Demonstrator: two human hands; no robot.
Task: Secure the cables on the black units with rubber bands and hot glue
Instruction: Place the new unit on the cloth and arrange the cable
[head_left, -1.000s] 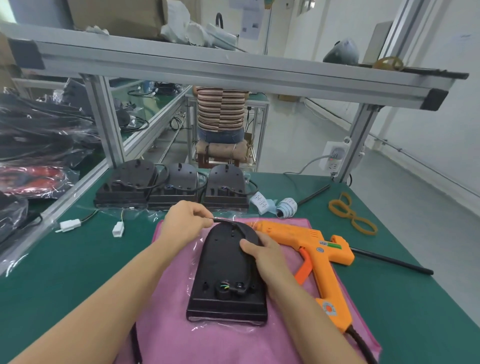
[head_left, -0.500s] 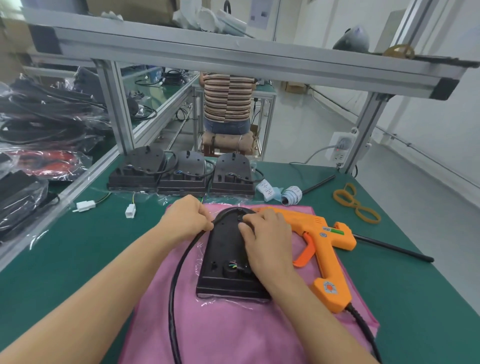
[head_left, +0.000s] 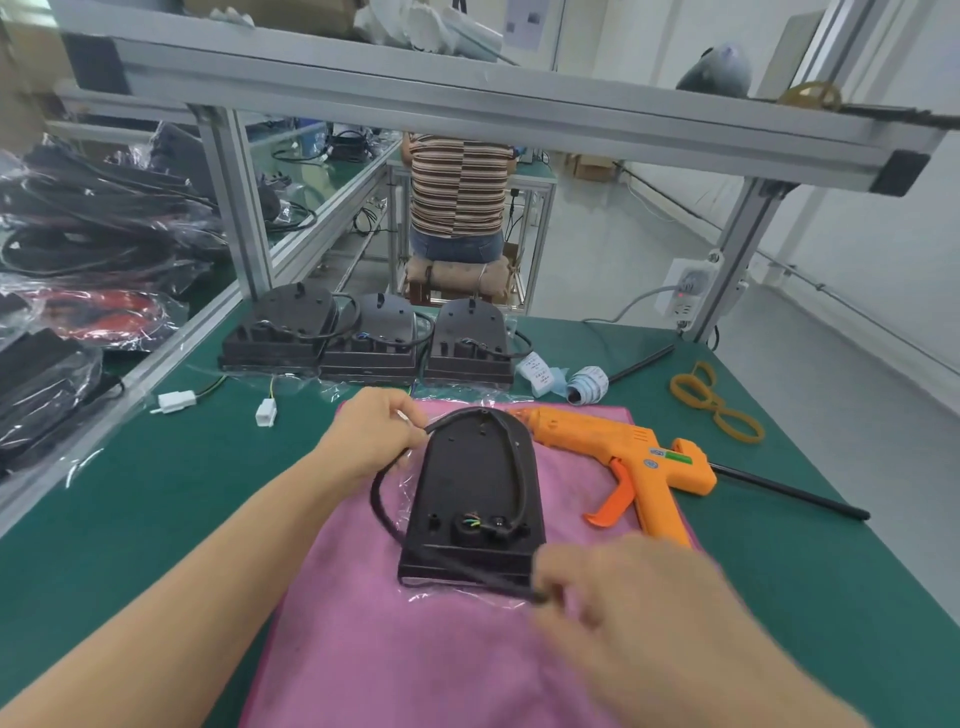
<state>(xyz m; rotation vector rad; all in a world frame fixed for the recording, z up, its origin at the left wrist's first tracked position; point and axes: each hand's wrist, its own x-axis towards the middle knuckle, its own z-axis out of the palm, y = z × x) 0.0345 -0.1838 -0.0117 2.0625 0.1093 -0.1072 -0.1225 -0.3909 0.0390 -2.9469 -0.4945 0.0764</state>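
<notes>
Pink cloth (head_left: 415, 649), both hands pinching black cable (head_left: 376, 499)

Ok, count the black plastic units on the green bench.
4. Three stand in a row at the back: left, middle, right. The fourth black plastic unit lies on the pink cloth in front. Bagged stock at left may hide more.

An electronics assembly workshop is shown: green-matted workbenches (head_left: 156, 493) framed in aluminium profile (head_left: 467, 104), bagged cable bundles (head_left: 93, 223) piled at the left, identical black units (head_left: 363, 338) lined up, a hot glue gun (head_left: 623, 457), and another seated worker (head_left: 457, 192) at a further bench.
</notes>
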